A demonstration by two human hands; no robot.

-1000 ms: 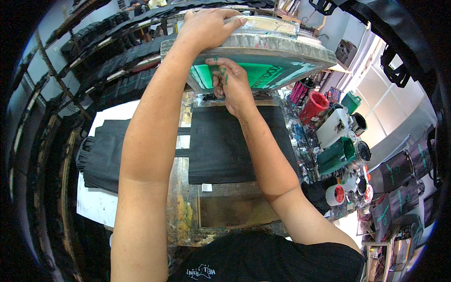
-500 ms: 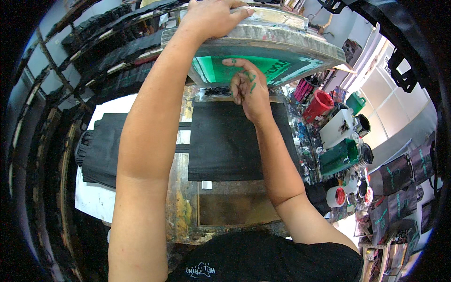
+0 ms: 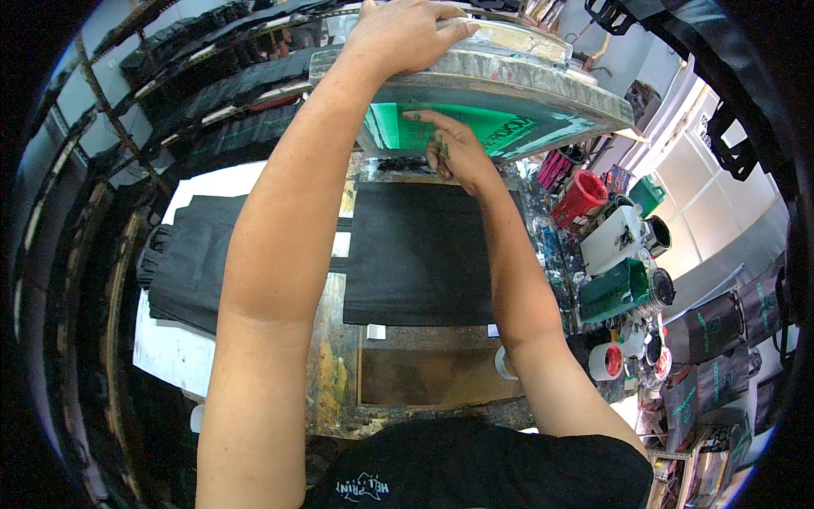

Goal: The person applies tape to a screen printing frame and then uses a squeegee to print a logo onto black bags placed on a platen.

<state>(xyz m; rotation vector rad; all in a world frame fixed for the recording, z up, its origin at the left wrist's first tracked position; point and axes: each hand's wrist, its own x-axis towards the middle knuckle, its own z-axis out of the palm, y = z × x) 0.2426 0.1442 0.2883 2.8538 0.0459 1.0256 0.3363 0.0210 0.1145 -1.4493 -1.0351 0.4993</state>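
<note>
Screen-printing screen (image 3: 509, 72), tilted, upper centre: left grip (image 3: 405, 38) curled over its top edge; right grip (image 3: 460, 151) empty, half-open, index finger (image 3: 437, 120) extended before the green mesh (image 3: 387, 127). Centre: black fabric bag (image 3: 415, 254) on the tabletop (image 3: 326, 382).

The paint-stained bench (image 3: 333, 373) is carrying a flat black fabric bag (image 3: 415, 254); a red tub (image 3: 581, 201) and green container (image 3: 614, 287) are standing rightward.
</note>
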